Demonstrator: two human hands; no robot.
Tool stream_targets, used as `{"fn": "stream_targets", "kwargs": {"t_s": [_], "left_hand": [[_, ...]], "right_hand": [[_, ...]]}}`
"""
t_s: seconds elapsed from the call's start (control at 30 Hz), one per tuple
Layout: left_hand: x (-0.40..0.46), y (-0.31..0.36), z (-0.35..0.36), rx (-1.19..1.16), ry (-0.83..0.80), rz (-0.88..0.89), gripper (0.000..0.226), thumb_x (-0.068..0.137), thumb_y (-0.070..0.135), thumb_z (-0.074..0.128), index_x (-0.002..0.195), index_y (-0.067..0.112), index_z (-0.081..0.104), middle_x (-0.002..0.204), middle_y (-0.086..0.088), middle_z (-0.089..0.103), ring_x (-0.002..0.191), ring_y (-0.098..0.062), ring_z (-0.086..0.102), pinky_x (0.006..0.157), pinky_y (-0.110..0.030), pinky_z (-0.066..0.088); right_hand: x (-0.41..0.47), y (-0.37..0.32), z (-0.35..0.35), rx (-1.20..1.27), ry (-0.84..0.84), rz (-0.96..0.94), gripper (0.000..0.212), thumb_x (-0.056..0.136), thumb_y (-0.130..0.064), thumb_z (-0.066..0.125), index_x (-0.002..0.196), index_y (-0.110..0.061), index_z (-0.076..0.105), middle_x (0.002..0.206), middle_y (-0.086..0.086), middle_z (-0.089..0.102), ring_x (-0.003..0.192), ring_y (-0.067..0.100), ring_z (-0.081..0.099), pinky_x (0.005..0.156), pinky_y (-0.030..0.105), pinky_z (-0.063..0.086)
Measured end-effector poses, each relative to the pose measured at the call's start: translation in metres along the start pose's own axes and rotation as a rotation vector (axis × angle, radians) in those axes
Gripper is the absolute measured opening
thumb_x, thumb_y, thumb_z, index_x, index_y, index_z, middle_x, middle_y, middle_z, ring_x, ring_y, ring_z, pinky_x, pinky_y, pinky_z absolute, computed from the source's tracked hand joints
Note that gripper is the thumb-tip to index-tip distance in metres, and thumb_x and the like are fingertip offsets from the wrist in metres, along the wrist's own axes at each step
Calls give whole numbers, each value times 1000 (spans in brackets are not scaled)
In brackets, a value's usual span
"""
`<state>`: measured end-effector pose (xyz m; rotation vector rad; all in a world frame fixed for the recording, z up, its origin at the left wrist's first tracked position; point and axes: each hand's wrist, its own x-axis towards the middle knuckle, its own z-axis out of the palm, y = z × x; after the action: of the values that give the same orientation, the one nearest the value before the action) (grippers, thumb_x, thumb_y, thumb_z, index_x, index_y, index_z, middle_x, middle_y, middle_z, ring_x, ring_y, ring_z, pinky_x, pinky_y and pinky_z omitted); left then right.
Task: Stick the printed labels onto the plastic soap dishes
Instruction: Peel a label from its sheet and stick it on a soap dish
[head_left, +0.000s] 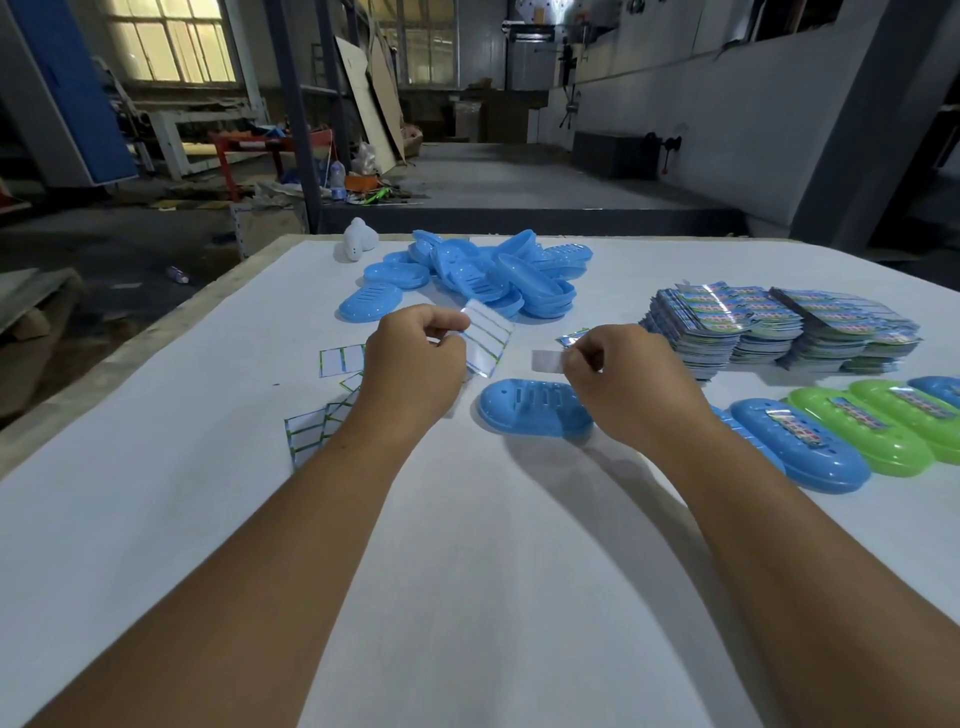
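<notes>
Two hands work over a white table (493, 545). Left hand (415, 364) pinches a glossy backing sheet (487, 338) with green-edged blank slots, held tilted above the tabletop. Right hand (621, 382) pinches a small pale label (546, 360), its sticky side showing, just above an upturned blue slotted soap dish (530, 410) lying between the hands. Spent backing sheets (332, 384) lie left. Blue dishes pile (483, 275) at the far edge; sticker stacks (769, 330) to the right; labelled blue and green dishes (841, 431) in a row at right. Dim workshop beyond, windows at back.
</notes>
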<state>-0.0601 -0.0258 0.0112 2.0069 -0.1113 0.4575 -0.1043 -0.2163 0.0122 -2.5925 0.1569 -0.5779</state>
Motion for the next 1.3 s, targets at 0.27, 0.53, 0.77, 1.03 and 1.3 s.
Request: {"fn": "stream_targets", "kwargs": {"t_s": [0.27,0.53,0.77,1.03,1.3], "left_hand": [[5,-16,-16,764,-169,-62,22,90,27,58,108,18,66,111,-6,65,103,-26,57,80,-32,47],[-14,5,0,130,-210,17,8,84,33,70,78,28,71,76,17,69,72,6,60,58,-11,46],[-26,9,20,-203,-347,12,7,86,26,74,81,22,76,70,10,71,63,0,59,63,-17,47],[-26,7,24,-179,-319,-2,9,87,26,73,81,19,76,75,3,75,68,-9,64,72,-34,54],[-22,0,21,-129,-248,66,15,80,39,79,79,25,75,57,16,55,49,2,46,47,-10,34]], "right_hand": [[-4,-7,-4,183,-3,75,26,77,-26,55,66,-3,61,58,13,58,50,17,37,51,28,36],[-4,-10,-1,172,43,46,25,77,-28,59,64,-8,66,56,5,63,54,21,53,55,35,51],[-2,-10,2,208,50,4,25,78,-35,68,61,-17,67,53,-8,62,53,9,54,52,27,44],[-2,-6,5,265,-19,-38,28,84,-32,66,62,-15,66,47,-13,55,45,6,44,48,25,36],[-3,-6,5,354,-108,-180,36,97,-34,61,67,-19,70,51,-13,56,47,4,44,47,14,34]]}}
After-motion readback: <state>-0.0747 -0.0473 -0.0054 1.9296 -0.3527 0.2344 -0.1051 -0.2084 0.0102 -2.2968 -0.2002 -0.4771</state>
